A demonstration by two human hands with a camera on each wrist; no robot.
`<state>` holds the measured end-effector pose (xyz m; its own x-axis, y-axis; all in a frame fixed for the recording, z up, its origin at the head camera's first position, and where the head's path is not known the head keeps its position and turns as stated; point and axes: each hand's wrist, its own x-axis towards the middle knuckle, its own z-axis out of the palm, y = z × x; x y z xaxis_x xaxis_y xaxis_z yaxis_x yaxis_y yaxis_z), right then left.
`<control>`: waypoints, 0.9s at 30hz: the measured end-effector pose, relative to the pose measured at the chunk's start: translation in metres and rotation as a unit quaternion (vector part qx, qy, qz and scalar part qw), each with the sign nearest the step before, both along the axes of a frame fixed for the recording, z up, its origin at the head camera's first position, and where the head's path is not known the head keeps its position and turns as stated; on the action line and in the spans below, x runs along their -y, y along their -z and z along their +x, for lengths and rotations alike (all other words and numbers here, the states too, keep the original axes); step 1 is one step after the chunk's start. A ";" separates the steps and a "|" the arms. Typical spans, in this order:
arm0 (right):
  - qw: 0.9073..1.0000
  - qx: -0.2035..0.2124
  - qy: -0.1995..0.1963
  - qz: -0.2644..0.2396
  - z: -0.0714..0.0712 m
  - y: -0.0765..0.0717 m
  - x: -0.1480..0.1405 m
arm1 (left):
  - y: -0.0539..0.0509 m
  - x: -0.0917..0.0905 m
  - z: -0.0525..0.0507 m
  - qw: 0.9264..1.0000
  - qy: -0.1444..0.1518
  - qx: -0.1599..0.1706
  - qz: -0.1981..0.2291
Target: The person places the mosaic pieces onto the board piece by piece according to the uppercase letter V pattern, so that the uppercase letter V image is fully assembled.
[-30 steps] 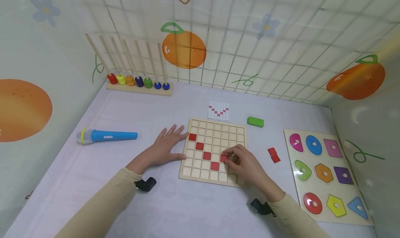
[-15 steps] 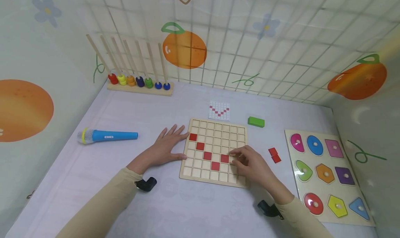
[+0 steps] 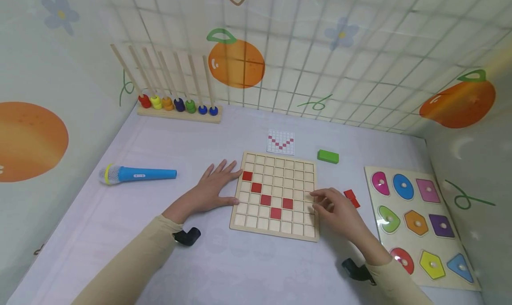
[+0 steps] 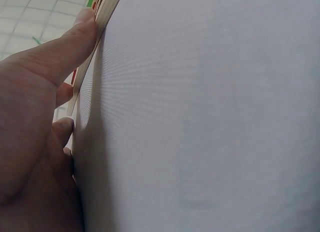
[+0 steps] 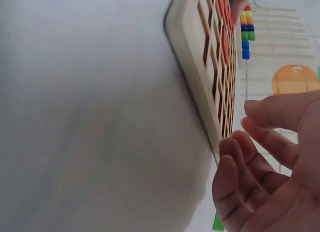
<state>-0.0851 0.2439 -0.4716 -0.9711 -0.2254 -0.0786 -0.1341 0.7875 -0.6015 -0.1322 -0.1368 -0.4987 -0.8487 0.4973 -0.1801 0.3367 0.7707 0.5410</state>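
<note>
A wooden grid board [image 3: 276, 158] lies on the table, with several red square tiles [image 3: 266, 200] set in its cells. They run diagonally down from the left, and one sits a row higher to the right of the lowest. My left hand [image 3: 212, 189] is spread flat on the table, its thumb and index fingertip touching the board's left edge. Over the board's right edge hovers my right hand [image 3: 338, 211], fingers loosely bent. In the right wrist view, nothing shows between its thumb and fingers. Beyond it lie two loose red tiles [image 3: 350, 194], partly covered by that hand.
A pattern card [image 3: 280, 142] with a pink V lies behind the board, near a green block [image 3: 328, 156]. At right is a shape puzzle board [image 3: 394, 238]. A toy microphone [image 3: 146, 174] lies left; a peg stand with beads [image 3: 178, 114] stands at the back.
My right hand has let go of the red tile in the grid and moved right to the board's edge. My left hand has stayed in place.
</note>
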 end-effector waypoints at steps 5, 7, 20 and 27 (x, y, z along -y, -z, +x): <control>1.000 0.000 0.023 0.021 -0.001 -0.003 -0.011 | 0.001 0.001 0.000 1.000 -0.001 0.002 -0.006; 0.999 -0.002 0.036 0.029 -0.002 -0.006 -0.016 | 0.002 0.001 -0.001 1.000 -0.001 0.002 -0.007; 0.992 -0.013 0.113 0.056 -0.002 -0.006 -0.049 | 0.000 0.001 0.000 1.000 0.001 0.002 -0.007; 0.986 0.006 0.157 0.052 -0.006 -0.006 -0.059 | 0.000 0.000 0.000 1.000 0.001 -0.003 -0.001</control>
<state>-0.0909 0.3026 -0.4654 -0.9905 0.0964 -0.0976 0.1332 0.8470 -0.5146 -0.1320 -0.1373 -0.4983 -0.8486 0.4992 -0.1755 0.3425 0.7710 0.5369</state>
